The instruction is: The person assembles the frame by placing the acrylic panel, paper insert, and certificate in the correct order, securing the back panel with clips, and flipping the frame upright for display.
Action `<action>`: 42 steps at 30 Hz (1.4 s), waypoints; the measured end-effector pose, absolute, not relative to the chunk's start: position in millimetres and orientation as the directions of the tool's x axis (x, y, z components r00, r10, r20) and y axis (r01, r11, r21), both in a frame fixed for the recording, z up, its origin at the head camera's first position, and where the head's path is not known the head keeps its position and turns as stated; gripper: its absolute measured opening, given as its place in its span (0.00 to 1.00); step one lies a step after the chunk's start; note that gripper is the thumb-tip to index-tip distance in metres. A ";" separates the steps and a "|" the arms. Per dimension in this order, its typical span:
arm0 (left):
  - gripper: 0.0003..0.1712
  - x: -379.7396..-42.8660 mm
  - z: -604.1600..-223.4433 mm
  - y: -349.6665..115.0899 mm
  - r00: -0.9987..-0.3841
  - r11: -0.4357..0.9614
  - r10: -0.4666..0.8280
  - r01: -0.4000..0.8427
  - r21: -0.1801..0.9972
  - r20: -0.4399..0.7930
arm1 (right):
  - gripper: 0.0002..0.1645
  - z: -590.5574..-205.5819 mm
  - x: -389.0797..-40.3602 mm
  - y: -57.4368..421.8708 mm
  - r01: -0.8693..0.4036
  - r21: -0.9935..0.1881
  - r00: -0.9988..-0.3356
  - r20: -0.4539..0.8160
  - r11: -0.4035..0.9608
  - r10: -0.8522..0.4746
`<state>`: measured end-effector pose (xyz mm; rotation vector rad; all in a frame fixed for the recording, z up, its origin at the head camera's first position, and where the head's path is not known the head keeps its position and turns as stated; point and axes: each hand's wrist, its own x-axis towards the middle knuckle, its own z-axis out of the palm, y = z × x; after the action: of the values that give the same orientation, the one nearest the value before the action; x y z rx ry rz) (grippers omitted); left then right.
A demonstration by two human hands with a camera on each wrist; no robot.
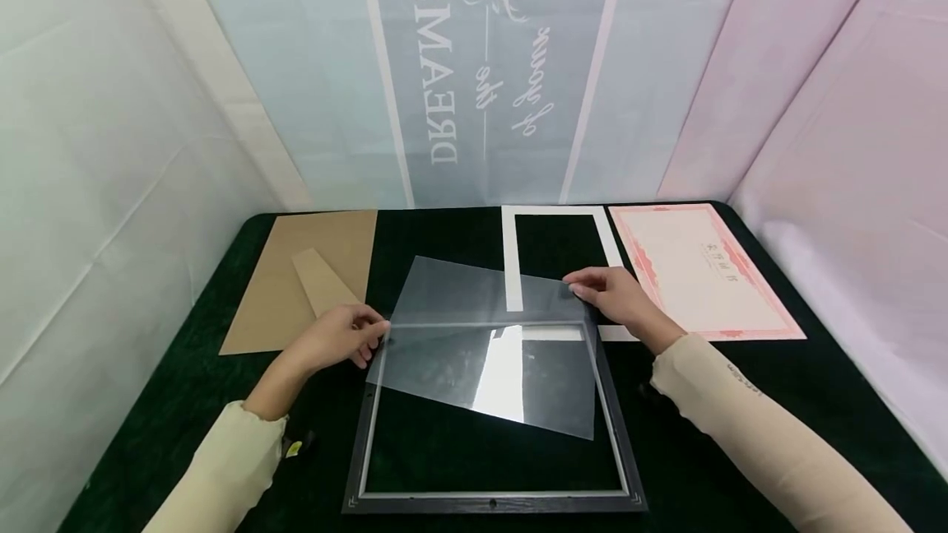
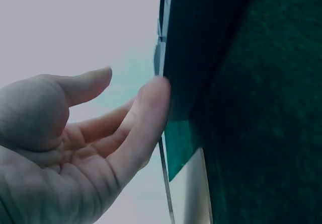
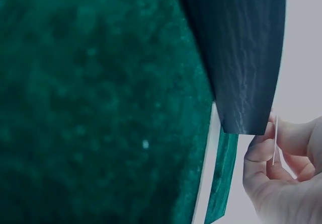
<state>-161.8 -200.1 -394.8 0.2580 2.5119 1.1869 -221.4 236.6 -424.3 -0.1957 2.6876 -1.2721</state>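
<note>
A clear plastic sheet (image 1: 437, 360) lies askew over the upper part of a dark grey picture frame (image 1: 492, 504), its glare-lit surface turned against the frame's sides. My right hand (image 1: 611, 294) pinches the sheet's far right corner; in the right wrist view the thin edge shows between thumb and fingers (image 3: 259, 173). At the left edge, beside the frame's far left corner, my left hand (image 1: 336, 338) touches the sheet. Its thumb stands apart from the fingers in the left wrist view, with one fingertip (image 2: 156, 90) at the edge.
A brown backing board (image 1: 255, 294) with a stand flap (image 1: 323, 276) lies at the left. Behind the frame is a white mat border (image 1: 511, 253), and right of it a pink-edged certificate (image 1: 696, 270). Dark green cloth (image 1: 185, 401) covers the table; fabric hangs around it.
</note>
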 end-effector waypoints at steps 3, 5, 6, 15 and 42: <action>0.16 -166.0 -394.4 -196.9 -0.945 0.634 0.278 0.045 0.772 -0.173 | 0.15 -426.0 -222.4 235.7 -0.009 -0.788 -0.979 -0.118 0.615 -0.166; 0.16 -170.2 -395.1 -194.5 -0.963 0.640 0.243 0.072 0.765 -0.113 | 0.15 -426.4 -222.7 235.3 -0.003 -0.792 -0.979 -0.123 0.610 -0.164; 0.16 -173.0 -395.8 -193.2 -0.971 0.647 0.226 0.090 0.758 -0.077 | 0.15 -426.4 -222.9 235.0 -0.001 -0.797 -0.979 -0.123 0.605 -0.165; 0.29 -194.5 -402.7 -180.4 -0.987 0.655 0.160 0.113 0.747 0.009 | 0.15 -428.1 -224.1 232.8 0.003 -0.821 -0.978 -0.122 0.571 -0.169; 0.27 -200.8 -402.6 -174.5 -0.990 0.497 0.117 -0.008 0.868 -0.076 | 0.23 -429.9 -219.8 238.0 -0.016 -0.816 -0.972 -0.122 0.578 -0.201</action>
<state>-200.8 -174.5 -402.6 0.0954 2.6083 1.5125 -219.8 238.0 -429.9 -0.1816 2.6068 -1.3451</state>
